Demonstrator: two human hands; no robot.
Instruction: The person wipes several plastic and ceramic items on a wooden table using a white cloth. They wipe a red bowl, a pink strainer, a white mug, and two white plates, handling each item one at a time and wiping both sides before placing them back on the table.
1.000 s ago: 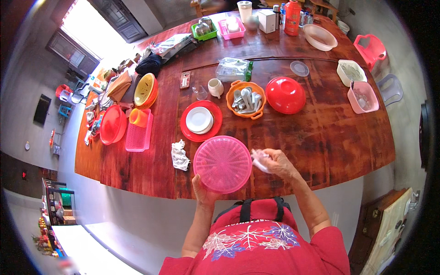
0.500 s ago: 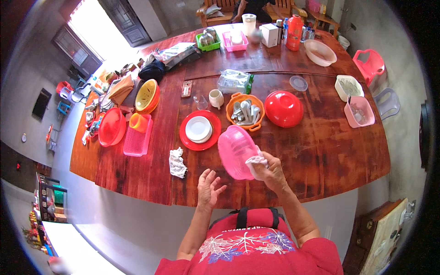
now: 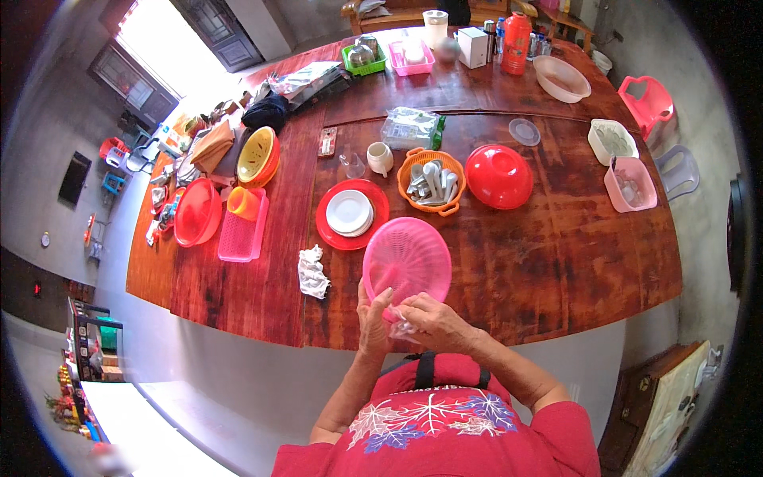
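A round pink plastic basket [image 3: 409, 253] with a slotted wall is held tilted over the near edge of the table. My left hand [image 3: 373, 322] grips its near-left rim, the thumb lying on the inner side. Close beside it, my right hand [image 3: 439, 319] is closed on a crumpled white cloth [image 3: 403, 326] pressed to the near rim. Left of the basket a second white cloth [image 3: 312, 272] lies on the wood. Just beyond stand white plates [image 3: 348, 211] stacked on a red plate [image 3: 324, 221], and an orange basket [image 3: 405, 170] of spoons [image 3: 435, 183].
A red domed bowl [image 3: 499, 176] sits upside down right of the spoons. Behind are a cream mug [image 3: 380, 158], a glass [image 3: 352, 166] and a clear plastic pack [image 3: 409, 129]. Pink tray [image 3: 242, 238] and red basin [image 3: 197, 213] stand left; pink tub [image 3: 630, 188] is far right.
The pink basket has come nearer and turned its open side toward me. My left hand has moved from empty air onto its rim. My right hand has shifted left with the cloth.
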